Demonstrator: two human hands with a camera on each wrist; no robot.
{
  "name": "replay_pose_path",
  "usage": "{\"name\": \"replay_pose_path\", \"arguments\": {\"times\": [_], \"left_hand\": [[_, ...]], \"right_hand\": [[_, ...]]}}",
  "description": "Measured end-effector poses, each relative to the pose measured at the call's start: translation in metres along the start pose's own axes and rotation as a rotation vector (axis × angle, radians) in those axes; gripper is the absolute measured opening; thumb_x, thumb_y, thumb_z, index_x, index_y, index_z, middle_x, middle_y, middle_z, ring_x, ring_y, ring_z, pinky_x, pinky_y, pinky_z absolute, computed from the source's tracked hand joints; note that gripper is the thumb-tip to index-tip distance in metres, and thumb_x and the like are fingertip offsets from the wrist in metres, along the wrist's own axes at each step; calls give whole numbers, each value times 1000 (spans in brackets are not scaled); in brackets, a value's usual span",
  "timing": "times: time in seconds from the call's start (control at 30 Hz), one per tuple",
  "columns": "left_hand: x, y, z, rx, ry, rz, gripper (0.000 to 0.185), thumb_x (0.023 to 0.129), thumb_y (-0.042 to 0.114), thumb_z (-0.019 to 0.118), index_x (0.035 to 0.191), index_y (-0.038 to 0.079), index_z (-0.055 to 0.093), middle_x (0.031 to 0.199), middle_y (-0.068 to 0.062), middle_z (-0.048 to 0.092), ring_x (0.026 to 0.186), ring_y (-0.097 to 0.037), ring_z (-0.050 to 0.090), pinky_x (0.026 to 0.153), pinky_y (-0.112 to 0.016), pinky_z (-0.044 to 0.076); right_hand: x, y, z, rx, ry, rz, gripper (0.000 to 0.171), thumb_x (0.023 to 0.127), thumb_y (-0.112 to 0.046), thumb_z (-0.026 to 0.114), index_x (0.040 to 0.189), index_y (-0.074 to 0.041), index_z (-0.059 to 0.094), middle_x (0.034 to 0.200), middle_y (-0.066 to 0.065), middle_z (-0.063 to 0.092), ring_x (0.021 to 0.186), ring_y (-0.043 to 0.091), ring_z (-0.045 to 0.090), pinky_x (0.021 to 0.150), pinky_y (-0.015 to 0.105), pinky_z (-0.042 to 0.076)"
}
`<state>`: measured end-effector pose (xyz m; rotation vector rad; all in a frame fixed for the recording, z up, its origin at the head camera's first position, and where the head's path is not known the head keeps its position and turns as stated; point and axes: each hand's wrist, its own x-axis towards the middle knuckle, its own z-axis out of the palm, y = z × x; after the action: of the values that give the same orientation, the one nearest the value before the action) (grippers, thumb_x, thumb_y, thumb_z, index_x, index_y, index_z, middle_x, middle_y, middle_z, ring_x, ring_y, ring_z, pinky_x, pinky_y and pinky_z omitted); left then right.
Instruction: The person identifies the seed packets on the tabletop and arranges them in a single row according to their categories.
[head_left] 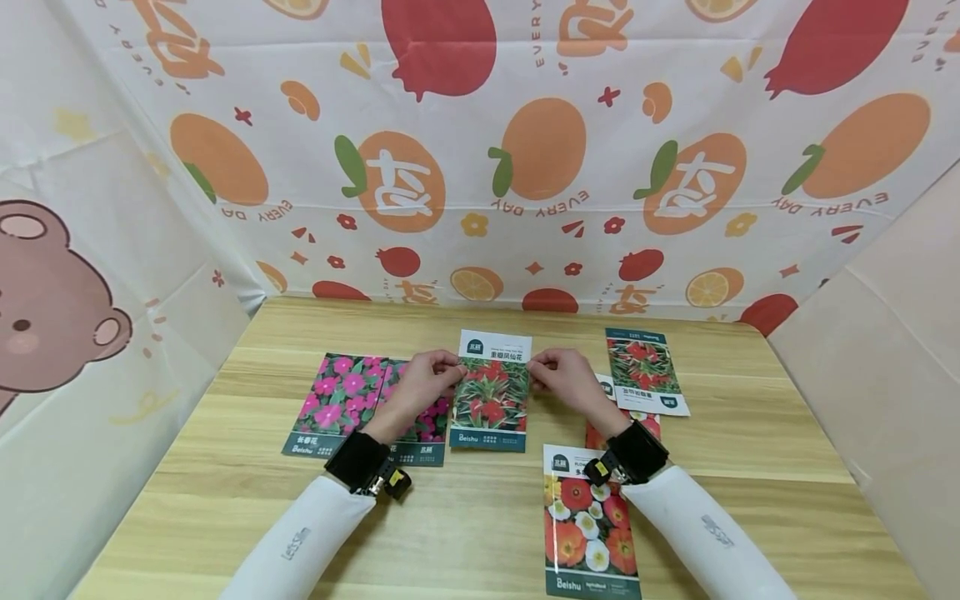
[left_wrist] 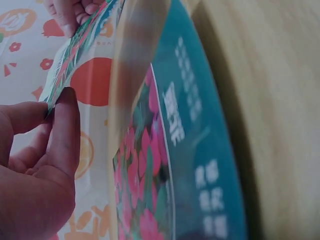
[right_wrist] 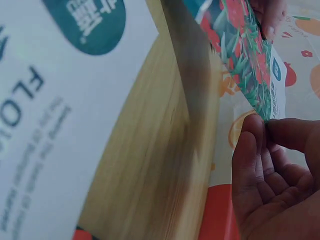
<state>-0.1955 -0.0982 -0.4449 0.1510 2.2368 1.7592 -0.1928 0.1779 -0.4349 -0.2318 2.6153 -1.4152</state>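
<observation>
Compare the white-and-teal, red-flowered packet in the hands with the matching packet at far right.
Left hand and right hand pinch the held packet; the far-right packet lies untouched. The held packet reads upright; the far-right packet, upside down. Both share the red-flower design.

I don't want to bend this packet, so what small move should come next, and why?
Probably lower the held packet gently onto the table: the left hand and right hand pinch its opposite sides, and the wrist views show it raised.
</observation>
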Motion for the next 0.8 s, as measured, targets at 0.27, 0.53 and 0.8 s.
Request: {"name": "replay_pose_path", "arguments": {"times": [0.27,0.53,0.8], "left_hand": [[-3,2,-3,415,-3,150,34,108,21,57,79,9,67,66,-5,59,55,-18,52,55,-30,43],[-3,-1,1,725,18,195,43,105,18,59,63,16,51,56,4,37,48,-11,35,51,-26,28],[-3,-1,2,769,57,167,43,104,20,63,62,15,54,53,4,39,46,-11,37,47,-26,28]], "right_hand": [[7,0,5,-91,-26,42,27,106,-22,60,89,-9,77,75,4,71,71,20,66,67,29,51],[7,1,16,-299,-13,-18,39,103,-23,64,68,-10,70,58,0,60,52,15,49,54,28,36],[6,-4,22,-374,-5,-6,42,103,-21,64,62,-11,66,53,-2,54,49,14,45,53,26,31]]}}
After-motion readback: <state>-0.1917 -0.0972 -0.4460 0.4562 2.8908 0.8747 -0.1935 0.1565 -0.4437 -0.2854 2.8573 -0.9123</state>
